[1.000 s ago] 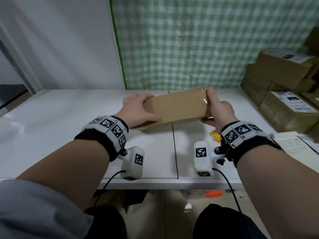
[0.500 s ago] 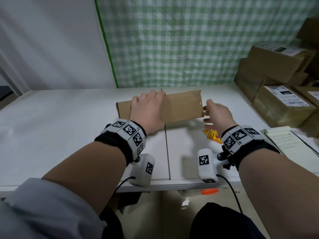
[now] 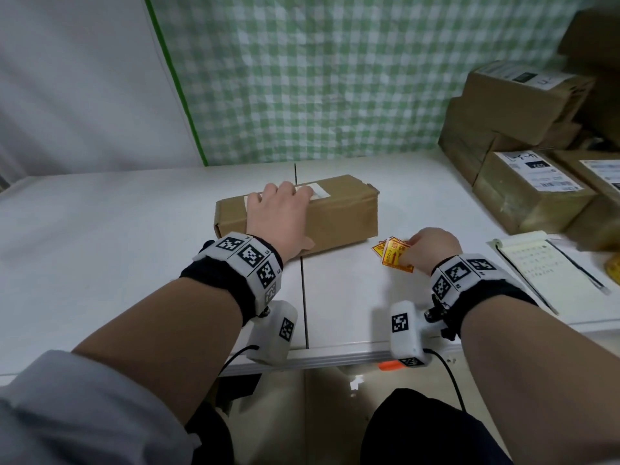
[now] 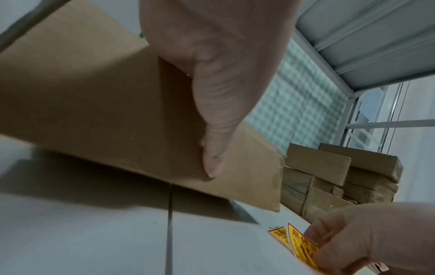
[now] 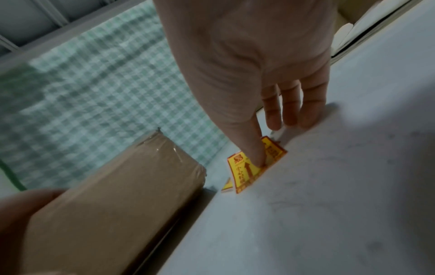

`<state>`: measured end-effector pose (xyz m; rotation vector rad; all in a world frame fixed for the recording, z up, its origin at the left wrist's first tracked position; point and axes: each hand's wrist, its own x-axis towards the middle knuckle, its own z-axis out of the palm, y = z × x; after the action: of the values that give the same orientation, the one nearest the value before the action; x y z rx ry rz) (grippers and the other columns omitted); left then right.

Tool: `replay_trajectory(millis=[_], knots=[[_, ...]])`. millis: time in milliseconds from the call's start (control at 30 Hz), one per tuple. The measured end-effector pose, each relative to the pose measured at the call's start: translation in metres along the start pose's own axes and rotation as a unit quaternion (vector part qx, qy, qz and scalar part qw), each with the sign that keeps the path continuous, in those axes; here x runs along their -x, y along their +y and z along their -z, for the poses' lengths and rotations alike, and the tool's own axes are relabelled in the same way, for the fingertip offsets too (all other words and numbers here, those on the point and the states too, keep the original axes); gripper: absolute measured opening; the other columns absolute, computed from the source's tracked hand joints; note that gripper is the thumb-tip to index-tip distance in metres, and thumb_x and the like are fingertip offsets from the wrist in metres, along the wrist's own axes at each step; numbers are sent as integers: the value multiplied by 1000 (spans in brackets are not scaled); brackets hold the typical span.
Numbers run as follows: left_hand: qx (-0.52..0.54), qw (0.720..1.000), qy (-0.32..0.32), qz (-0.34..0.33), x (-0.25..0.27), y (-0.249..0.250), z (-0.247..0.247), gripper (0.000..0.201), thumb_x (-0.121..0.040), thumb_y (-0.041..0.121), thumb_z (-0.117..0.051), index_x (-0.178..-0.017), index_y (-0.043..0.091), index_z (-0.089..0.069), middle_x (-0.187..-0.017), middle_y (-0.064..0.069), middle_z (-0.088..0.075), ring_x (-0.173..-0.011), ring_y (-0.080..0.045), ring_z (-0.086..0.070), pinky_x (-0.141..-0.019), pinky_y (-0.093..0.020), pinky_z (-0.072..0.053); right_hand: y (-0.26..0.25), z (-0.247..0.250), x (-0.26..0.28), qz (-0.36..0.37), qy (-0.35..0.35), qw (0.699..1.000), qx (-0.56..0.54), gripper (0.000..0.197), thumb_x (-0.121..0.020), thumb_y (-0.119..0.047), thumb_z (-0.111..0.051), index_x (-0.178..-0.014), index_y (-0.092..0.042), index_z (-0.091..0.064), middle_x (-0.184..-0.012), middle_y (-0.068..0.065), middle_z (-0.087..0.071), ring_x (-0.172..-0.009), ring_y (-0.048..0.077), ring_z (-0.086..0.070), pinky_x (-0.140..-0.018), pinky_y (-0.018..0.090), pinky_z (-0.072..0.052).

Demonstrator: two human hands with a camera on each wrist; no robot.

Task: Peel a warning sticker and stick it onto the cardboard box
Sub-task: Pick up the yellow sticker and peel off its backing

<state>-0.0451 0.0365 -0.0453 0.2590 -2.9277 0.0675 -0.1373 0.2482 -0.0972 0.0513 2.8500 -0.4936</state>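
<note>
A long brown cardboard box (image 3: 335, 216) lies on the white table (image 3: 134, 229) with a white label on its top. My left hand (image 3: 278, 213) lies over its left part, fingers across the top and thumb (image 4: 216, 130) pressed down the near face of the box (image 4: 94, 111). To the right of the box, my right hand (image 3: 407, 253) pinches a yellow and red warning sticker (image 3: 392, 256) and lifts one edge off the table. More stickers lie under it. In the right wrist view the thumb presses on the sticker (image 5: 244, 171) beside the taped end of the box (image 5: 105, 204).
Several labelled cardboard parcels (image 3: 523, 129) are stacked at the table's far right. An open notebook (image 3: 543, 273) with a pen lies right of my right hand. A seam (image 3: 303, 297) divides the table. A green checked curtain (image 3: 335, 78) hangs behind.
Both hands held the box in the air, then set it down on the table. My right hand let go, moved right and took a sticker. My left hand shifted onto the box's top.
</note>
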Motion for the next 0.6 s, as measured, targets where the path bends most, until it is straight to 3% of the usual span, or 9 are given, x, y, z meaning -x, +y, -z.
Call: replay_trajectory(millis=[67, 133, 300, 433, 600], knots=[[-18, 1000, -25, -6, 0, 1, -3, 77, -67, 41, -75, -134, 27, -39, -128, -4, -49, -119, -29, -42, -97, -44, -32, 1, -1, 1, -1, 26, 1000, -3, 35, -76, -19, -63, -109, -10, -65, -114, 14, -64, -101, 29, -60, -76, 29, -46], [-39, 998, -39, -8, 1, 2, -6, 73, -70, 33, -74, -134, 27, -39, -128, -5, -47, -120, -29, -41, -97, -43, -32, 1, 0, 4, 3, 46, 999, -19, 40, -77, -15, -62, -116, -10, -58, -121, 15, -58, -108, 31, -58, -82, 33, -47], [-41, 999, -32, 13, 4, 0, -6, 63, -78, 11, -56, -136, 26, -36, -129, -6, -46, -120, -30, -39, -96, -43, -32, 2, 4, 11, 33, 34, 998, 33, 30, -79, -10, -58, -108, -7, -66, -109, 11, -67, -102, 28, -62, -76, 29, -48], [-33, 998, -43, 22, 9, -4, -2, 60, -78, 8, -51, -134, 25, -39, -127, -7, -46, -119, -30, -39, -95, -44, -33, 1, 4, 15, 55, 32, 998, 24, 37, -80, -10, -56, -116, -13, -61, -117, 13, -63, -109, 29, -58, -83, 32, -47], [-1, 999, -43, 10, 14, -5, 1, 54, -79, 12, -54, -130, 25, -45, -126, -6, -48, -117, -29, -41, -93, -43, -34, -1, 6, 24, 65, 39, 997, 34, 35, -78, -9, -54, -112, -10, -63, -117, 14, -62, -107, 30, -59, -84, 33, -50]])
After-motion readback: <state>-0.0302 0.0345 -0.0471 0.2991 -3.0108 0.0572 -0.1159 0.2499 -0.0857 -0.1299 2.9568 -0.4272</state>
